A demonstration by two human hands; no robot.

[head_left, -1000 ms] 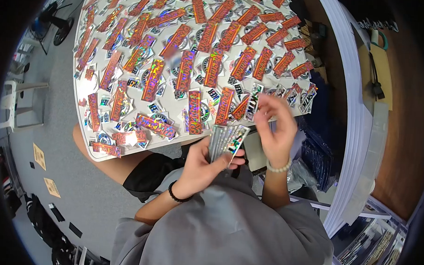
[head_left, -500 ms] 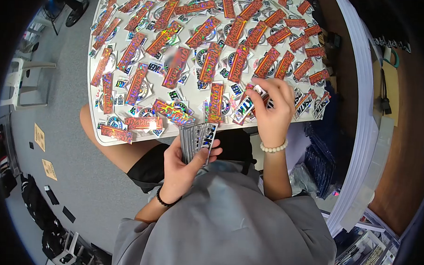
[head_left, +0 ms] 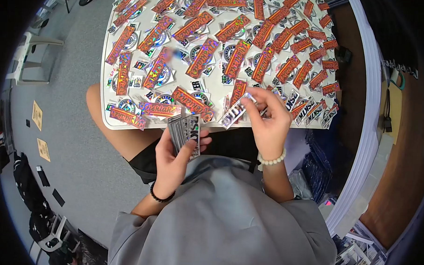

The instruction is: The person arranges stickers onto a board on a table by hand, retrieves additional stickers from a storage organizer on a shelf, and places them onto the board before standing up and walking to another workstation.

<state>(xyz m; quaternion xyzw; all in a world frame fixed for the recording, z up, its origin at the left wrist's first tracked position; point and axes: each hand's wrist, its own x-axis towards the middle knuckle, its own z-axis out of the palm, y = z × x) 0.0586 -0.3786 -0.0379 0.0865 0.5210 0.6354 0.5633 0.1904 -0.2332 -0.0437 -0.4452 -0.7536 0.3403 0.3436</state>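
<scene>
My left hand (head_left: 175, 152) is wrapped round a thick stack of stickers (head_left: 178, 132), held upright just off the table's near edge, the thumb on the front one. Between thumb and fingers, my right hand (head_left: 272, 117) pinches a single white sticker (head_left: 233, 115) with bold dark lettering. It is tilted over the near edge of the white table (head_left: 111, 101), close beside a red-orange shiny sticker (head_left: 238, 90) that it partly overlaps in view. Similar lettered stickers (head_left: 310, 112) lie to the right of that hand.
Many small piles, each topped with a red-orange sticker (head_left: 203, 57), spread over the table. At left stands a white plastic chair (head_left: 28, 58). Dark plastic-wrapped packs (head_left: 316, 169) lie below the table's right side. A white ledge (head_left: 369, 100) runs along the right.
The camera view has shifted, so the table appears further right and higher. Relative to the table, my right hand has moved left with its sticker; my left hand has also moved left with the stack.
</scene>
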